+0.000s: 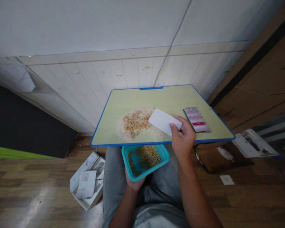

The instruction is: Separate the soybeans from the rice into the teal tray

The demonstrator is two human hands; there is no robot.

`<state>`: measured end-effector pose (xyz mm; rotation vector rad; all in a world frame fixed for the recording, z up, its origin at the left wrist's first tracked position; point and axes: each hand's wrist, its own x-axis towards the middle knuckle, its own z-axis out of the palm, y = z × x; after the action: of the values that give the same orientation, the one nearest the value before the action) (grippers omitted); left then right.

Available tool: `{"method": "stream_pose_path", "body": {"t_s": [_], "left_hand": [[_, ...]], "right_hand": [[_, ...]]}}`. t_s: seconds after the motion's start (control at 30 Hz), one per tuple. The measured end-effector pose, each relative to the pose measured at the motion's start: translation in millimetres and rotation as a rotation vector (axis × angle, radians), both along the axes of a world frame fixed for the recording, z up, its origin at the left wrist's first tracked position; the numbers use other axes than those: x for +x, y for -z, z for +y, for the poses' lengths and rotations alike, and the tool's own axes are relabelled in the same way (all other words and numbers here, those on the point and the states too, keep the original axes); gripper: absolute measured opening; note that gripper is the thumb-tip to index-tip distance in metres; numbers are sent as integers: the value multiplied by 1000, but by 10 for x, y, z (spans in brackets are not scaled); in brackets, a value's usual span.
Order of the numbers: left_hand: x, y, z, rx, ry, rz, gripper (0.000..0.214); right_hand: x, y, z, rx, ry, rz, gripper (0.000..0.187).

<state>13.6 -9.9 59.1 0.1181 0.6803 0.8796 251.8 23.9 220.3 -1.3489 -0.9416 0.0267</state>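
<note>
My right hand [184, 134] pinches a white flat card [162, 121] between thumb and fingers, over the small table. The card's far end is beside a spread pile of soybeans [136, 124] mixed with pale rice-like grains [122, 128]. Below the table's front edge, my left hand [135, 183] grips a teal plastic tray [165, 155] from beneath, its fingers mostly hidden under it. Many soybeans [149, 155] lie inside the tray, with part of the teal bottom showing.
A phone [195, 120] lies on the right of the blue-edged table [171, 95]. An open white box [86, 180] with papers stands on the floor at left. A brown cardboard box [218, 158] is under the table's right side. The white wall rises behind.
</note>
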Motion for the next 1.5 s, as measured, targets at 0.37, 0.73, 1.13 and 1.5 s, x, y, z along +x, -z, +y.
{"method": "stream_pose_path", "body": {"t_s": [0.37, 0.73, 1.13, 1.5], "left_hand": [[-1, -200, 3, -18, 17, 49, 68], [102, -419, -15, -52, -32, 117, 64], [157, -633, -37, -192, -66, 29, 67], [126, -391, 15, -184, -58, -137, 76]], "right_hand": [[24, -211, 131, -87, -107, -137, 26], [21, -220, 130, -93, -117, -157, 26], [21, -170, 188, -94, -150, -139, 27], [25, -110, 238, -68, -137, -212, 30]]}}
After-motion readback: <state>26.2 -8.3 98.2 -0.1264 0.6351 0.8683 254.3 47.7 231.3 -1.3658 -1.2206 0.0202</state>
